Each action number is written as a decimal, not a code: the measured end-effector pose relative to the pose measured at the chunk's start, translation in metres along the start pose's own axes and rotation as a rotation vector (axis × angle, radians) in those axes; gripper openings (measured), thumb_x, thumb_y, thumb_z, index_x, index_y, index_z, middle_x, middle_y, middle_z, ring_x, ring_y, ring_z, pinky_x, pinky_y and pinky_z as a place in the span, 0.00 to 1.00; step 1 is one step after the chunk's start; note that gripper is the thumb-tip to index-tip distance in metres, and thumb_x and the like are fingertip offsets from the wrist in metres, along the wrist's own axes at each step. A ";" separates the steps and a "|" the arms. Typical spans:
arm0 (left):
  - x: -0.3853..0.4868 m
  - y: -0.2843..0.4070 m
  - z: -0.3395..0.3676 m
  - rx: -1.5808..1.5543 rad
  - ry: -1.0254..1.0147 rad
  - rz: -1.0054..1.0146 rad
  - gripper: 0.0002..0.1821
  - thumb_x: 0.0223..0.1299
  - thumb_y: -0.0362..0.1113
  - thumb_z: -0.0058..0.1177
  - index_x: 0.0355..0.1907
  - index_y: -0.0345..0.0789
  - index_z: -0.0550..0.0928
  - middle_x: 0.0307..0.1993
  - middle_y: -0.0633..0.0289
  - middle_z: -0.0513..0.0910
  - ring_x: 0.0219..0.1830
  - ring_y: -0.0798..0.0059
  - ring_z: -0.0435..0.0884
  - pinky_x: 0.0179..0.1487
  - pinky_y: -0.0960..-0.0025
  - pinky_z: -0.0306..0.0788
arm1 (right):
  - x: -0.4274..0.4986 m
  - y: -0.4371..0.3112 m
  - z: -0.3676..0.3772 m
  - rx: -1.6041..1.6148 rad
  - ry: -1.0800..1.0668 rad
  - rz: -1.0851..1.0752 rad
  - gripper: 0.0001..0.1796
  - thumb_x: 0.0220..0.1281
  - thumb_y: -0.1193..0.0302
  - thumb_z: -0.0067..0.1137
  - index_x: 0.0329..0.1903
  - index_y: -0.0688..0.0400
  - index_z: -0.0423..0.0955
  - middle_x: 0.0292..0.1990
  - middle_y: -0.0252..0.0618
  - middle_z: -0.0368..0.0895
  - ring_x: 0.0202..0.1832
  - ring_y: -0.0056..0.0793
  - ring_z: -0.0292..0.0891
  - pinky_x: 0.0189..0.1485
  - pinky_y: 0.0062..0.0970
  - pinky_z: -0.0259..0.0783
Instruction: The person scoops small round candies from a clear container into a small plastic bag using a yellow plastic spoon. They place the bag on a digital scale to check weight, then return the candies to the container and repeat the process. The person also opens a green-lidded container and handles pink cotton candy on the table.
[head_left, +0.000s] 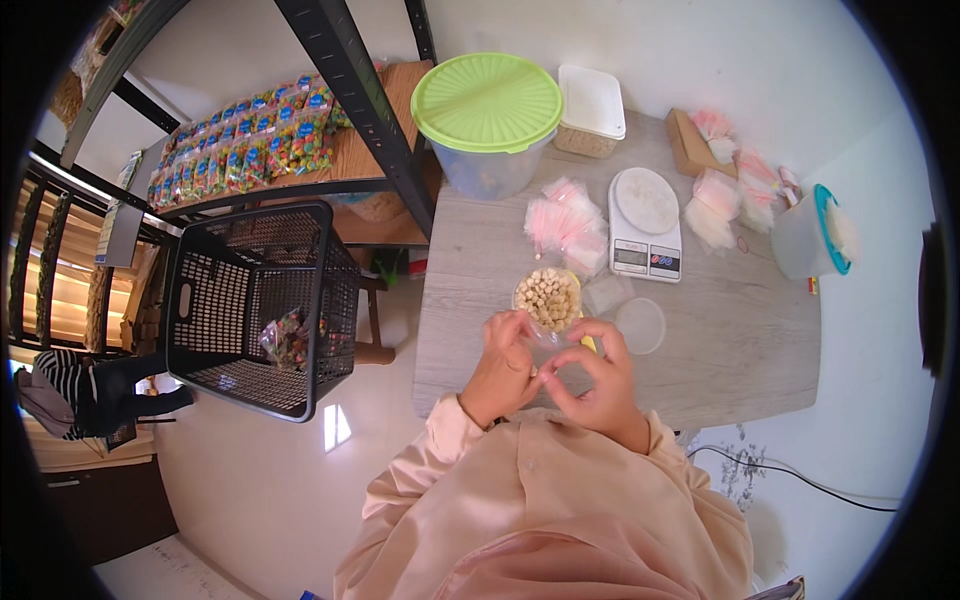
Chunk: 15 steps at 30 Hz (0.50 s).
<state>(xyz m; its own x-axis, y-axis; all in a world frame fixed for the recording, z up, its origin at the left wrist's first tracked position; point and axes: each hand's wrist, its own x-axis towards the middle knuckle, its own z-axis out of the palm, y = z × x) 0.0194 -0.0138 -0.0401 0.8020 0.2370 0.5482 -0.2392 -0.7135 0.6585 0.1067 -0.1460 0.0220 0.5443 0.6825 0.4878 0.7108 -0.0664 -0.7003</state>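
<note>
My left hand (501, 369) and my right hand (598, 379) meet near the table's front edge. Both pinch a small clear plastic bag (545, 336) by its sides; its contents are hard to make out. Just beyond the fingertips stands a round tub (516, 301) full of small pale beige pieces (550, 294). Something yellow (589, 343) shows partly from behind the tub. To its right lie a round translucent lid (641, 326) and a flat clear bag (609, 292). Stacks of clear bags with pink edges (566, 221) lie behind the tub, beside a white digital kitchen scale (646, 225).
A big tub with a green lid (487, 101) and a white-lidded box (592, 112) stand at the back. More pink-edged bags (712, 210) and a teal-rimmed container (802, 236) are right. Left are a black plastic crate (251, 300), shelved candy packets (247, 139) and another person (90, 394).
</note>
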 end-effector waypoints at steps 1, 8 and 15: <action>0.001 0.001 0.000 0.035 0.000 0.016 0.41 0.44 0.29 0.62 0.58 0.23 0.53 0.46 0.48 0.66 0.44 0.54 0.67 0.52 0.51 0.58 | 0.000 -0.002 0.000 -0.052 -0.047 0.011 0.12 0.41 0.72 0.68 0.33 0.56 0.78 0.47 0.45 0.71 0.47 0.42 0.70 0.49 0.37 0.65; -0.002 0.002 -0.004 0.145 -0.048 -0.023 0.43 0.41 0.31 0.63 0.58 0.23 0.54 0.43 0.50 0.68 0.43 0.56 0.67 0.51 0.51 0.57 | 0.002 -0.002 0.004 -0.058 -0.194 0.019 0.11 0.44 0.71 0.65 0.34 0.56 0.79 0.53 0.50 0.67 0.56 0.50 0.61 0.57 0.43 0.57; 0.001 0.006 -0.005 -0.150 0.120 -0.165 0.33 0.49 0.30 0.62 0.56 0.27 0.63 0.41 0.55 0.69 0.42 0.62 0.66 0.50 0.66 0.60 | -0.001 -0.001 -0.003 0.016 0.033 0.095 0.11 0.47 0.73 0.63 0.37 0.56 0.79 0.56 0.48 0.66 0.59 0.50 0.59 0.60 0.44 0.56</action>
<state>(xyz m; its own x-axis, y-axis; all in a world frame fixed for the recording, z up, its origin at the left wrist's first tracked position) 0.0158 -0.0145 -0.0337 0.7687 0.4250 0.4781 -0.1960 -0.5549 0.8085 0.1068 -0.1488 0.0245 0.6237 0.6490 0.4356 0.6480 -0.1177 -0.7525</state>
